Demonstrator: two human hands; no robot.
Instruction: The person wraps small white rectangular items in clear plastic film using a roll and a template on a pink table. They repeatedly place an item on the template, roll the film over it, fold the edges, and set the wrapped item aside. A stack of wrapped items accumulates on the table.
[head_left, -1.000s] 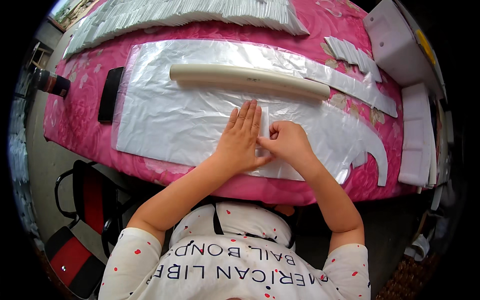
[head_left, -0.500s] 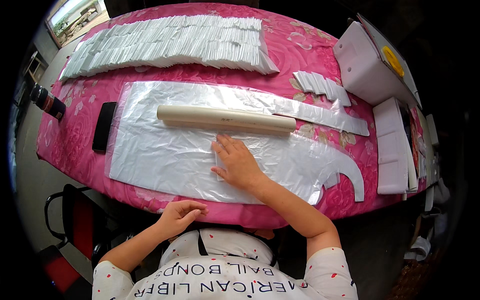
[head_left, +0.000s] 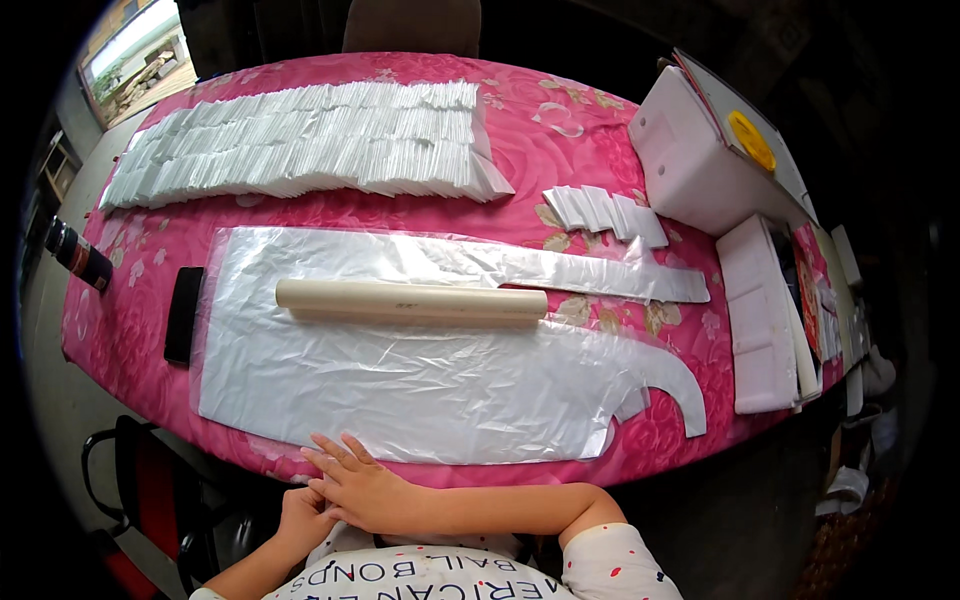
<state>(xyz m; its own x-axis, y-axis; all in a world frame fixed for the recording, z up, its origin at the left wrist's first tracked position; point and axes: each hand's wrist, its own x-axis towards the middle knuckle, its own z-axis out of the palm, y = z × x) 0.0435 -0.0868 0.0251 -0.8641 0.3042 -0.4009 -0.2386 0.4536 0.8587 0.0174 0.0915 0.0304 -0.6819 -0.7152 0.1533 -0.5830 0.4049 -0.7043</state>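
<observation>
A flat stack of white plastic bags (head_left: pixel 420 400) with cut-out handle strips lies before me. Across its upper half rests a long cream tube (head_left: pixel 410 300). At the stack's near edge, my right hand (head_left: pixel 365 495) is spread open, palm down, fingers pointing up and left. My left hand (head_left: pixel 303 515) meets it from the left, close to my body. Its fingers curl in partly beneath the right hand, so whatever they may hold is hidden.
Rows of folded white packets (head_left: pixel 300 140) fill the far left of the pink floral tablecloth (head_left: pixel 560 130). A smaller group of packets (head_left: pixel 605 212) lies farther right. A black phone (head_left: pixel 183 315) and a dark bottle (head_left: pixel 80 255) are at left. White foam boxes (head_left: pixel 690 140) stand at right.
My right hand has slid from the middle of the bag stack back toward my body and met my left hand. The view has shifted, so the table appears lower.
</observation>
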